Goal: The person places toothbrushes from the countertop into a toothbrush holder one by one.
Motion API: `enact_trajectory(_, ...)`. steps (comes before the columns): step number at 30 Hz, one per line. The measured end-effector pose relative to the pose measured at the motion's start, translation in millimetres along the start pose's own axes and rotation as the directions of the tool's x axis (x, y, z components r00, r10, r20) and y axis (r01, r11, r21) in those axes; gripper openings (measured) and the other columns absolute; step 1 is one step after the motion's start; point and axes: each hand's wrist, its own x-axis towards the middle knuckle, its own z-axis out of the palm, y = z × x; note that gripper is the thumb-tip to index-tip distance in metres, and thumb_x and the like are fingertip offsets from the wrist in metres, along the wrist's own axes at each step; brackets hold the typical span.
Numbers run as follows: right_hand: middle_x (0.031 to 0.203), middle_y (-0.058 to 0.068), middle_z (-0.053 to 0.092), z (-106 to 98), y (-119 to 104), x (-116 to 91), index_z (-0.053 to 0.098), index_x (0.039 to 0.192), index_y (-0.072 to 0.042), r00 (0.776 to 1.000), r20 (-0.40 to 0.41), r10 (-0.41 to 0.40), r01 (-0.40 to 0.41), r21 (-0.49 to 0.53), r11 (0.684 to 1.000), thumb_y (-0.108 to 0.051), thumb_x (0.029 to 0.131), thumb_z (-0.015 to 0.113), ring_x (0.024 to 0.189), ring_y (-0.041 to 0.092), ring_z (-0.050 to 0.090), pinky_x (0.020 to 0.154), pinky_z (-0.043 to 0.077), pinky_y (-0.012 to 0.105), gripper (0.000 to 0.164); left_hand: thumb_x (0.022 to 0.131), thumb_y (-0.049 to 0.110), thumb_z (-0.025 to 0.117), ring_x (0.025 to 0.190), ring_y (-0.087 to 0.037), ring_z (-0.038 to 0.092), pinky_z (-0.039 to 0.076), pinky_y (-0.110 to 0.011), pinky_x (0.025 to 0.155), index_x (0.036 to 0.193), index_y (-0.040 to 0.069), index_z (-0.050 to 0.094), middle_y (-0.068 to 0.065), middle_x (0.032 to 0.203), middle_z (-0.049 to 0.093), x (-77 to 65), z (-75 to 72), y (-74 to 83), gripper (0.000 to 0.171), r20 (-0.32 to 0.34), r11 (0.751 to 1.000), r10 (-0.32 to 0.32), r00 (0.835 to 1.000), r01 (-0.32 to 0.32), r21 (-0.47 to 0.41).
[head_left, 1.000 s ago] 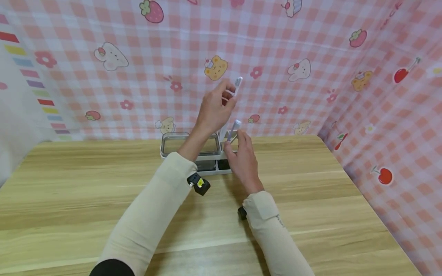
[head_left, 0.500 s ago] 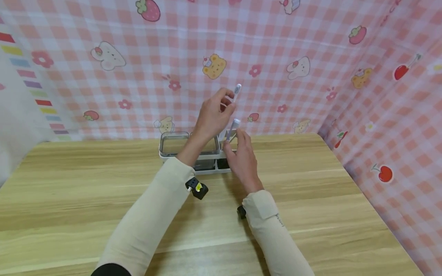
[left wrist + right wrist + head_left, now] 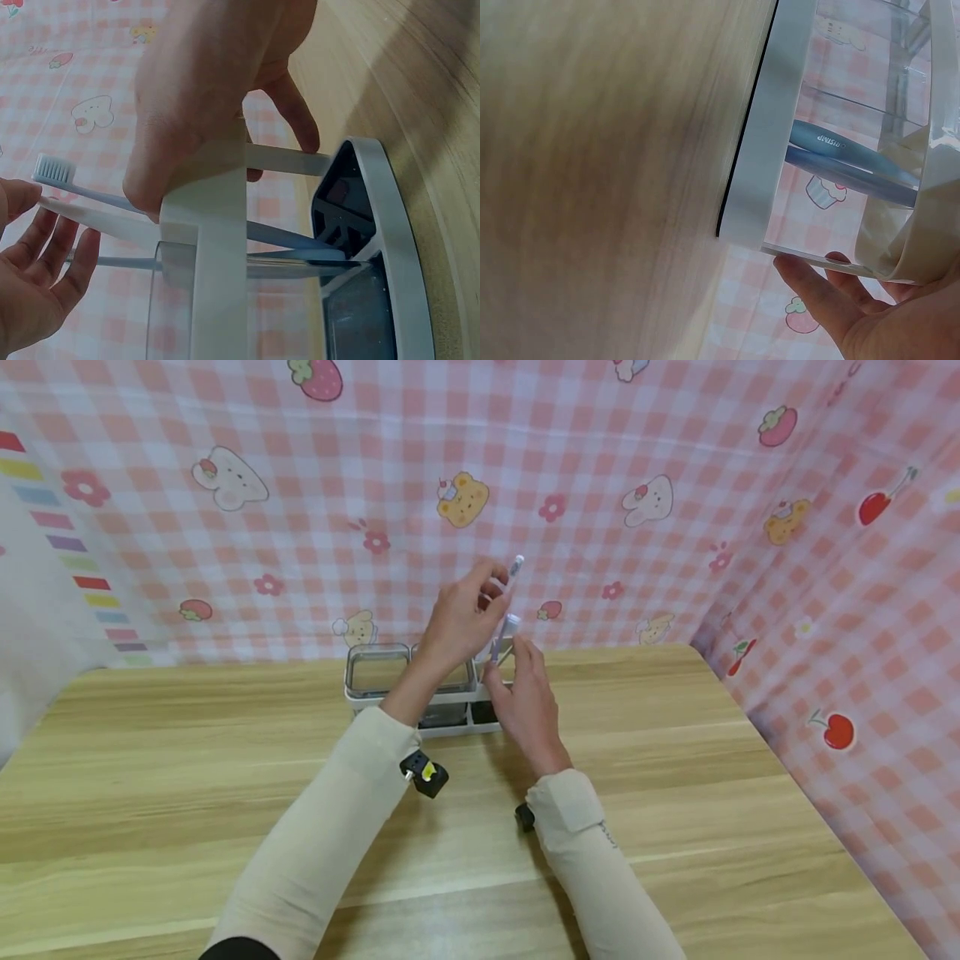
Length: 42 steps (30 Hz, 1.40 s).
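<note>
A white toothbrush holder (image 3: 450, 697) with clear cups stands at the back of the table. My left hand (image 3: 461, 614) pinches a slim white stick (image 3: 515, 568), grey near its top; its exact kind is unclear. In the left wrist view the stick (image 3: 112, 223) slants down to the holder's upper frame, its lower end hidden. A blue toothbrush (image 3: 105, 198) leans in the holder, bristles up, beside a second thin blue handle (image 3: 124, 262). My right hand (image 3: 528, 710) grips the holder's right end. In the right wrist view its fingertips (image 3: 789, 268) touch the side edge.
The wooden table (image 3: 660, 827) runs out in front of the holder. A pink checked cloth (image 3: 300, 543) hangs close behind it, and another side of cloth (image 3: 885, 635) borders the table on the right. Two clear cups (image 3: 378, 670) fill the holder's left part.
My left hand has come down a little with the white stick, so the stick's top is nearer the toothbrush head. My right hand stays on the holder.
</note>
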Motion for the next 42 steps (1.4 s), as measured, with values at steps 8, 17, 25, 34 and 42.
enact_trajectory(8,0.161,0.007,0.03,-1.2,1.8,-0.3,0.03,0.16,-0.014,1.0,-0.006,-0.003,0.003,0.008,1.0,-0.045,0.101,0.048,0.138,0.03,0.044,0.109,0.039,0.056,0.069,0.104,0.011,0.057,0.09,-0.023,0.062,0.054,-0.036,0.077,0.119,0.008,0.058,-0.011,0.102,0.067,-0.8,3.3,-3.5,0.015,0.043,1.0,-0.008,0.999,0.008,0.014)
enact_trajectory(17,0.161,0.007,0.031,-0.7,4.7,-1.2,0.031,0.16,-0.016,1.0,-0.01,-0.004,0.005,0.012,1.0,-0.043,0.102,0.049,0.131,0.032,0.05,0.106,0.041,0.058,0.066,0.104,0.009,0.057,0.095,-0.025,0.063,0.056,-0.039,0.08,0.119,0.008,0.058,-0.013,0.107,0.067,-3.3,6.9,-5.4,0.015,0.085,0.999,-0.009,0.996,0.006,0.042)
enact_trajectory(25,0.16,0.007,0.033,2.0,6.7,-1.6,0.034,0.158,-0.02,1.0,-0.017,-0.013,0.013,0.006,1.0,-0.043,0.102,0.05,0.128,0.032,0.051,0.102,0.044,0.058,0.063,0.104,0.009,0.057,0.098,-0.025,0.064,0.055,-0.041,0.082,0.121,0.008,0.059,-0.012,0.108,0.068,-5.8,8.4,-9.5,0.018,0.115,0.997,-0.027,0.993,0.019,0.075)
enact_trajectory(34,0.16,0.008,0.033,1.3,5.8,-0.3,0.034,0.159,-0.019,0.999,-0.022,-0.027,0.027,0.013,1.0,-0.042,0.102,0.051,0.125,0.033,0.055,0.101,0.044,0.059,0.063,0.104,0.009,0.055,0.101,-0.025,0.064,0.055,-0.041,0.083,0.129,0.011,0.058,-0.012,0.112,0.067,-6.1,8.6,-13.3,0.025,0.147,0.995,-0.047,0.988,0.034,0.09)
enact_trajectory(42,0.159,0.006,0.034,1.4,4.7,1.8,0.033,0.159,-0.021,0.999,-0.027,-0.035,0.035,-0.002,0.999,-0.042,0.103,0.049,0.106,0.028,0.065,0.092,0.05,0.055,0.062,0.105,0.008,0.054,0.103,-0.025,0.064,0.056,-0.041,0.082,0.137,0.013,0.056,-0.012,0.114,0.066,-7.2,6.8,-16.1,0.033,0.145,0.995,-0.064,0.987,0.052,0.089)
